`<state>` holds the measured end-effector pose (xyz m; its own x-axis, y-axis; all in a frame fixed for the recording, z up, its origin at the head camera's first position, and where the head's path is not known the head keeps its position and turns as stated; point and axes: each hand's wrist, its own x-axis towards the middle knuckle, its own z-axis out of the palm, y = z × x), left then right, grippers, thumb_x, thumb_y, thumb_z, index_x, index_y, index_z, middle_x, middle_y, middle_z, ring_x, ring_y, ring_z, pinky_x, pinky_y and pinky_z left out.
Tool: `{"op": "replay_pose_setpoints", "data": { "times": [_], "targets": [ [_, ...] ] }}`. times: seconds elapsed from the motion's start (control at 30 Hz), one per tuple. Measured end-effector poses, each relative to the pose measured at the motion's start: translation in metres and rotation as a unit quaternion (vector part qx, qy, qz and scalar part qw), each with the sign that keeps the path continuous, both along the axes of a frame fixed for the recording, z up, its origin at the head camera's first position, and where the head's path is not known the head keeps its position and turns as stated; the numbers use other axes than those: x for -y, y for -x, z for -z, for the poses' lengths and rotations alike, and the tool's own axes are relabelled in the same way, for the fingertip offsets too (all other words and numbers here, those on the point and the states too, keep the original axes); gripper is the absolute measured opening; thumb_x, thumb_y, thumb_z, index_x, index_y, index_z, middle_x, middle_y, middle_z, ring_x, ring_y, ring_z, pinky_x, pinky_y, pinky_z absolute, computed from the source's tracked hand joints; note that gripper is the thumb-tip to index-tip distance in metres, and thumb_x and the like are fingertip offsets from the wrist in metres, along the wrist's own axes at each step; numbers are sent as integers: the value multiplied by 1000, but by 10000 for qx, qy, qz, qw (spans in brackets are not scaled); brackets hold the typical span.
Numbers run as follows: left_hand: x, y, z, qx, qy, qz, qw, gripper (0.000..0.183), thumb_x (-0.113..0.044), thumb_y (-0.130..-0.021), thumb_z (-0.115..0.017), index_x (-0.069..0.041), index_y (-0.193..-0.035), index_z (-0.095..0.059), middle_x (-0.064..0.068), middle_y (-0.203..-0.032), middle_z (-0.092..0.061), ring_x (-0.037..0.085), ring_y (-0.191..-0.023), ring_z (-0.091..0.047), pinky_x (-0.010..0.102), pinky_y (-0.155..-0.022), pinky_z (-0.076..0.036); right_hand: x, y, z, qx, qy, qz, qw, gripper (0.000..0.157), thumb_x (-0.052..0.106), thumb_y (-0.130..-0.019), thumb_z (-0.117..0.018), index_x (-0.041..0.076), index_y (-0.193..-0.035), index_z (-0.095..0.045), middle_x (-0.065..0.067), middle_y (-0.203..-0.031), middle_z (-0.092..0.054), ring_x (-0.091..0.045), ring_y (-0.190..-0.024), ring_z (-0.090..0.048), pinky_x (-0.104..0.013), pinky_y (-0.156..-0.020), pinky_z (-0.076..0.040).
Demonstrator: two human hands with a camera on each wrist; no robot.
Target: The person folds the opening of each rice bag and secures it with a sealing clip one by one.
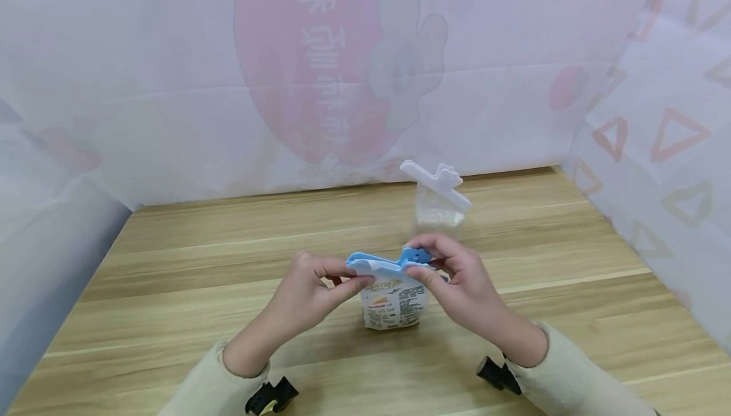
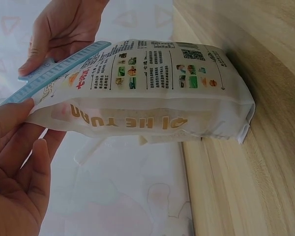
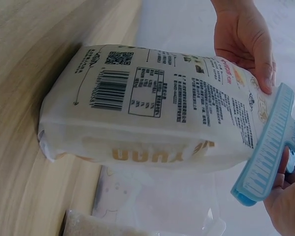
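A white printed food bag [image 1: 394, 308] stands upright on the wooden table, with a barcode [image 3: 109, 90] and gold letters on its side. Across its top edge lies a light blue sealing clip [image 1: 379, 265], its long bars spanning the bag's mouth. My left hand [image 1: 305, 288] pinches the bag's top left corner between thumb and fingers, beside the clip's end. At the other side, my right hand [image 1: 465, 279] grips the clip's handle, thumb in front and fingers behind. The bag's contents are hidden.
Farther back on the table [image 1: 228, 238] stands a clear bag [image 1: 438, 213] of pale grains, topped by a slanted white clip [image 1: 436, 184]. Printed cloth walls [image 1: 171, 130] enclose the back and both sides. Black devices sit at both sleeve cuffs.
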<state>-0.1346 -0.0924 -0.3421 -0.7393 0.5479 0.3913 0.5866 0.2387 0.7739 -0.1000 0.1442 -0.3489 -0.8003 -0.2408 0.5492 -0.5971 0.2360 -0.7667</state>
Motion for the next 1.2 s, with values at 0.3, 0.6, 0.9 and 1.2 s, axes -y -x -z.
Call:
{"op": "replay_pose_setpoints", "data": {
  "times": [0.3, 0.6, 0.9, 1.2],
  "targets": [
    [-2, 0, 1, -46, -10, 53, 10000, 10, -2, -85, -76, -2, -94, -79, 7, -87, -78, 0, -62, -63, 25, -55, -55, 7, 2, -4, -70, 22, -107, 9999, 18, -2, -91, -65, -5, -108, -60, -15, -87, -68, -1, -78, -59, -20, -66, -56],
    [-2, 0, -1, -29, 24, -12, 10000, 10, -3, -84, -76, -2, -94, -79, 7, -87, -78, -1, -64, -62, 24, -55, -54, 11, 7, -8, -49, 59, -301, 9995, 18, -5, -90, -66, -6, -107, -59, -16, -88, -67, -2, -79, -58, -20, -67, -56],
    [-5, 2, 2, -89, -14, 32, 10000, 12, -3, -84, -76, -3, -96, -79, 7, -90, -78, 1, -70, -67, 24, -59, -56, 6, 9, -7, -3, 52, -370, 9993, 18, -4, -91, -65, -5, -109, -60, -14, -88, -64, -3, -78, -57, -20, -67, -55],
    [-5, 1, 16, -111, -85, -149, 9998, 21, -12, -86, -77, -11, -108, -76, 6, -115, -74, 20, -106, -71, 39, -90, -58, -5, 9, -8, -146, -609, 9, 9980, 29, 3, -84, -76, 7, -111, -65, -6, -100, -68, -7, -87, -57, -24, -67, -46]
  ]
}}
